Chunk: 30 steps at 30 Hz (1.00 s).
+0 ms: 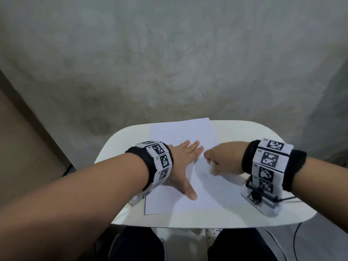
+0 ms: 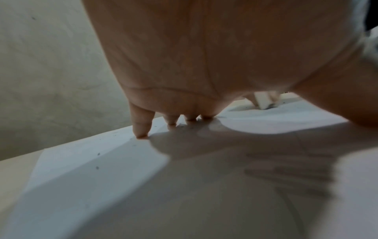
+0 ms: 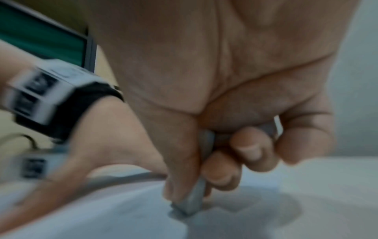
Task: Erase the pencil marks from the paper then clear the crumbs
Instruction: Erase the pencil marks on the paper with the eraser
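A white sheet of paper (image 1: 180, 132) lies on the small white table (image 1: 244, 132). My left hand (image 1: 185, 162) lies flat on the sheet with fingers spread, its fingertips (image 2: 141, 134) pressing the paper down. My right hand (image 1: 218, 160) grips a white eraser (image 3: 193, 203) between thumb and curled fingers, the eraser's tip touching the paper. In the left wrist view the eraser (image 2: 265, 101) shows beyond the palm. Faint pencil marks (image 1: 204, 175) sit just left of the eraser. Small dark crumbs (image 2: 97, 167) dot the sheet.
The table's front edge (image 1: 188, 226) is close to my knees (image 1: 137, 245). A black cable (image 1: 286, 199) runs from the right wrist camera off the table's right side. A rough grey wall (image 1: 169, 63) stands behind the table.
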### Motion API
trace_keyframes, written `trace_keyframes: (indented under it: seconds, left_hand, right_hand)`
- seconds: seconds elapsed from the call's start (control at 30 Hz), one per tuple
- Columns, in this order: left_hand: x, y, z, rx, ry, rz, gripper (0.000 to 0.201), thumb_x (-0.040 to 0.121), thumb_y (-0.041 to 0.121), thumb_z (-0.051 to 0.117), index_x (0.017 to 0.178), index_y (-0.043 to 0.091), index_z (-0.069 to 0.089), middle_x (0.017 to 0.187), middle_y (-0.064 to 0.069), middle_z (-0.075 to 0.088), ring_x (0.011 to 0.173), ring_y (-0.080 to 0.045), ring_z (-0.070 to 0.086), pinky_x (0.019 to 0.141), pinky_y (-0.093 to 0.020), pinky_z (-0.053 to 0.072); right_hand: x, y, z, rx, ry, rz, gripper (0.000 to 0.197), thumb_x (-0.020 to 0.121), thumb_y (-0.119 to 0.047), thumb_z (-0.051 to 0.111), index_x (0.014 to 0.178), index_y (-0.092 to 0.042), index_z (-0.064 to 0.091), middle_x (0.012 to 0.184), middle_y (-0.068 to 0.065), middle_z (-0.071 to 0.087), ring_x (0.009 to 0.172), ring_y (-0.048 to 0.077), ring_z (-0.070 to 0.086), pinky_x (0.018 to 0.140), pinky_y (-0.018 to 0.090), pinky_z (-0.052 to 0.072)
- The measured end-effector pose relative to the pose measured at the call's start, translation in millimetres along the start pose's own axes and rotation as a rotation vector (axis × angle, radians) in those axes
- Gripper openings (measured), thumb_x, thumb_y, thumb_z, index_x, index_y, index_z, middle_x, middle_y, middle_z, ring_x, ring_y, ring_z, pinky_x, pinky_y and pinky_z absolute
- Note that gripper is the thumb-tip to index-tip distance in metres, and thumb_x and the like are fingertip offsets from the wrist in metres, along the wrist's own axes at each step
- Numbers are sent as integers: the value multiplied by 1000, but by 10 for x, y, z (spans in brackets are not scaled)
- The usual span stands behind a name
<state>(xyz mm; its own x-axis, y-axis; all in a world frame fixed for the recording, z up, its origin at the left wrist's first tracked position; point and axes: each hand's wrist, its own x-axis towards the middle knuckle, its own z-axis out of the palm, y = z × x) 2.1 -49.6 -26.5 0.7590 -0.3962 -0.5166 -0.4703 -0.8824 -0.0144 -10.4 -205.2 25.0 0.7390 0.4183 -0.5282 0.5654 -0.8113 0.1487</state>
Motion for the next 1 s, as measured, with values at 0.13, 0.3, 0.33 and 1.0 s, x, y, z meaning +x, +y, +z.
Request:
trace_keyframes:
  seconds: [0.13,0.3,0.33,1.0]
  left_hand:
    - [36,21,-34,-15,-3,-18,143,57,81,69,148,29,-28,154,11,-36,145,-13,-27,118,-50,0]
    - [25,34,-38,-5,-10,-20,142,59,79,69,148,28,-28,154,11,-36,145,-14,-28,118,-50,0]
    - [29,35,-39,-2,-9,-21,141,59,79,69,148,28,-28,154,11,-36,144,-14,-28,118,-50,1]
    - [14,61,-49,-41,6,-34,142,59,75,74,150,30,-25,155,11,-35,145,-14,-27,118,-48,0]
  right_hand:
    - [-40,-56,-8,-116,4,0,8,94,-17,50,89,-22,51,86,0,55,92,24,54,62,29,43]
    - [12,11,-12,-25,-2,-26,8,93,-20,50,98,-14,50,84,-2,53,84,21,49,56,20,31]
    - [27,79,-34,-16,18,8,9,93,-20,49,98,-13,52,83,-2,55,83,21,49,60,22,35]
    - [-16,-92,-76,-70,85,31,26,97,-21,45,123,-16,51,83,0,50,77,21,45,74,30,35]
